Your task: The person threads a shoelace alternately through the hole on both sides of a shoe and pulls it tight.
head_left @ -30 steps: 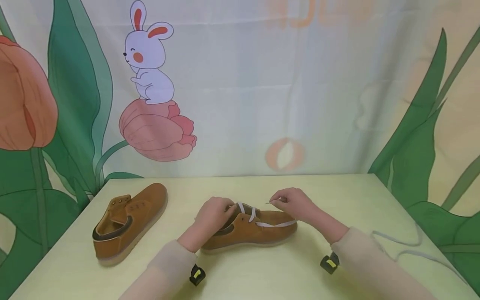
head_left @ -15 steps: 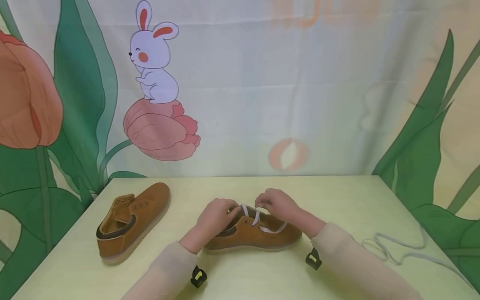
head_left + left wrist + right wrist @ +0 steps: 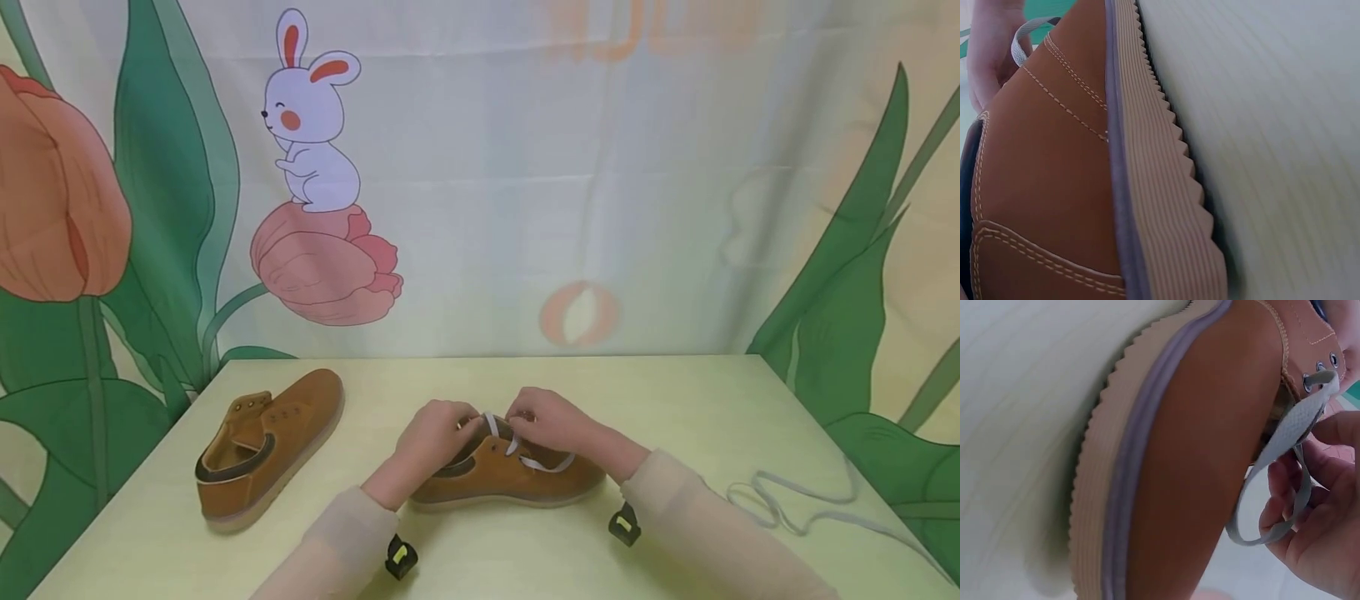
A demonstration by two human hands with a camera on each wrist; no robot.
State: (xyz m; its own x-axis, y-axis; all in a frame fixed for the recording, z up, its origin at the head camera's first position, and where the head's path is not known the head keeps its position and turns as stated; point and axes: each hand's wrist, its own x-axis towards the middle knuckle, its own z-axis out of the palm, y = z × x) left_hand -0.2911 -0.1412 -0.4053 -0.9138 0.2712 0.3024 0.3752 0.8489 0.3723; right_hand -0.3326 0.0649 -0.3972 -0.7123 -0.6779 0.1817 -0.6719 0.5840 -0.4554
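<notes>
A brown leather shoe [image 3: 506, 482] stands on the table, toe to the right. Grey lace [image 3: 1295, 422] runs through some of its eyelets and loops down its near side. My left hand [image 3: 438, 433] grips the shoe at the opening, its fingertips beside the upper lace strand. At the far row of eyelets my right hand [image 3: 551, 421] pinches the lace, with fingers and thumb close together; the lace end is hidden behind them. In the right wrist view a lace loop hangs against the right hand's fingers [image 3: 1310, 506]. The left wrist view shows mostly the shoe's side and ridged sole [image 3: 1154, 144].
A second brown shoe [image 3: 288, 442], without lace in its visible eyelets, stands at the table's left. Another grey lace [image 3: 813, 495] lies loosely on the right and trails past the table's edge. A printed curtain [image 3: 480, 208] hangs behind the table.
My right hand has moved left and slightly down, from beyond the toe side to the eyelets, bringing the lace end with it. The lace along the near side has slackened. My left hand keeps its grip.
</notes>
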